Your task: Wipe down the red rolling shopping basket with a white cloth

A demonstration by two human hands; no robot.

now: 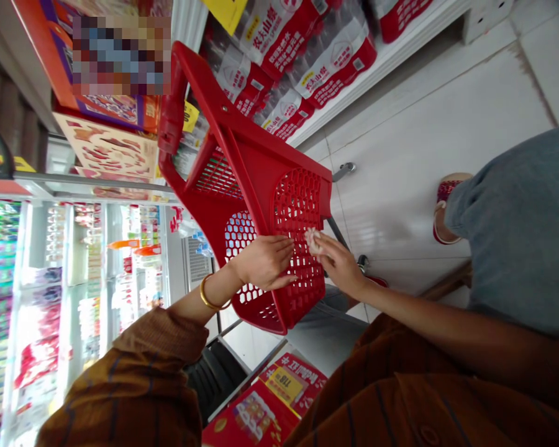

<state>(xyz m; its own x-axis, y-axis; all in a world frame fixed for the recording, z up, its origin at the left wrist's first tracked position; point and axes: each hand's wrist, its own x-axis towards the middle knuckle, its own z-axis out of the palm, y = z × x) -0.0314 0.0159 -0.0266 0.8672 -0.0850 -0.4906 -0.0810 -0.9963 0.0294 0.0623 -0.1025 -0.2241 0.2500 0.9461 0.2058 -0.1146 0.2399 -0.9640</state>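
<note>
My left hand (266, 262), with a gold bangle (207, 293) at its wrist, is over the honeycomb side of a red plastic shopping cart (242, 139). Its fingers lie together and the thumb stands apart, with nothing seen between them. Whether it touches the cart I cannot tell. To its right, my right hand (341, 266) pinches a crumpled white tissue (313, 239) between thumb and fingers, in front of the cart's perforated panel. The cart appears tilted in the view.
Shrink-wrapped packs of red-labelled water bottles (328, 65) fill a low white shelf (400, 56). Bright shelves of packaged goods (84, 279) stand at the left. Red boxes (256, 413) with a yellow price tag lie below. A light tiled floor (400, 149) shows at the right.
</note>
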